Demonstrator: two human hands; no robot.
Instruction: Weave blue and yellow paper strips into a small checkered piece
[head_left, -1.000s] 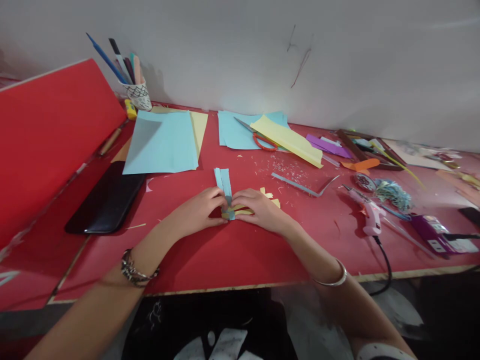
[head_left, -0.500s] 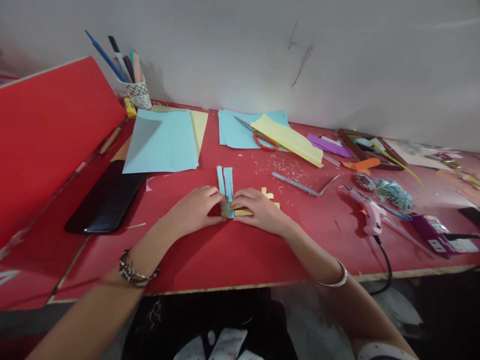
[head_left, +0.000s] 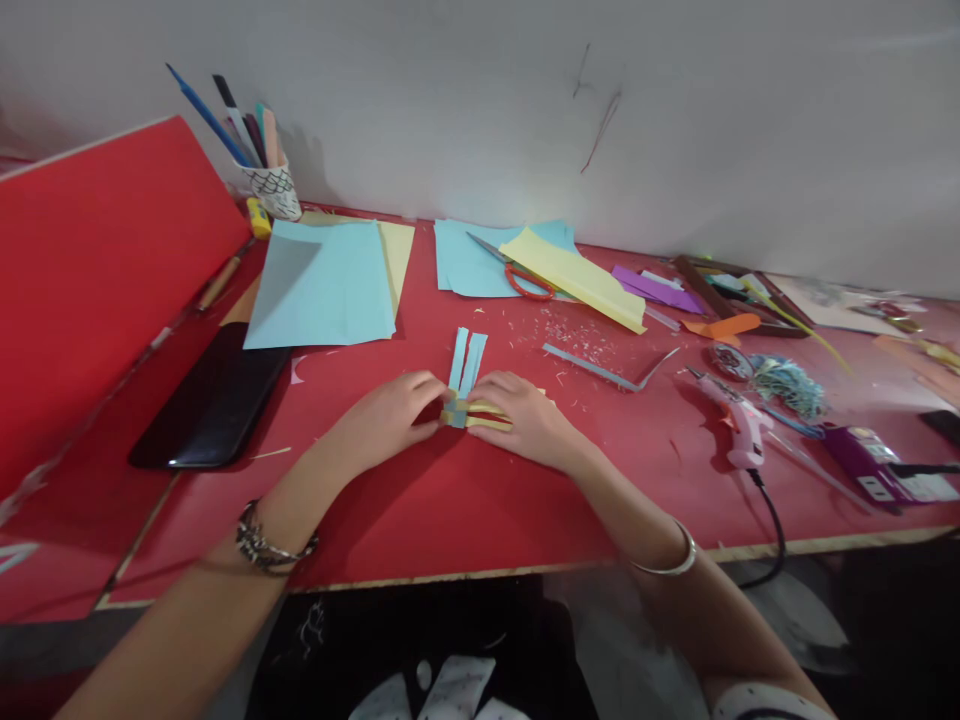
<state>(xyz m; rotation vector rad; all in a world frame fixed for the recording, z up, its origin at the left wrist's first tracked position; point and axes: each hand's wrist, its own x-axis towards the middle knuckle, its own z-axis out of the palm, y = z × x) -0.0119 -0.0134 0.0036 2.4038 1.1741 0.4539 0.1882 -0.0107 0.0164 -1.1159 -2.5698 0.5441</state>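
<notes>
Blue paper strips (head_left: 470, 362) and yellow paper strips (head_left: 487, 415) cross each other in a small woven square (head_left: 456, 412) on the red table. The two blue ends point away from me, tilted slightly right; the yellow ends run rightward under my right hand. My left hand (head_left: 397, 420) grips the left edge of the weave between thumb and fingers. From the other side my right hand (head_left: 521, 415) is closed on the yellow strips, its fingertips close to the crossing. Part of the weave is hidden by the fingers.
Blue sheets (head_left: 322, 285) and a black phone (head_left: 210, 400) lie left. Scissors (head_left: 529, 283) rest on paper at the back. To the right are a bent grey strip (head_left: 592, 368), a pink glue gun (head_left: 742, 430) with its cord, and a purple power strip (head_left: 862, 465). A pen cup (head_left: 274, 190) stands back left.
The woven strips have turned a little clockwise, so the blue ends now lean right. My right hand covers more of the yellow ends. Both hands remain at the weave.
</notes>
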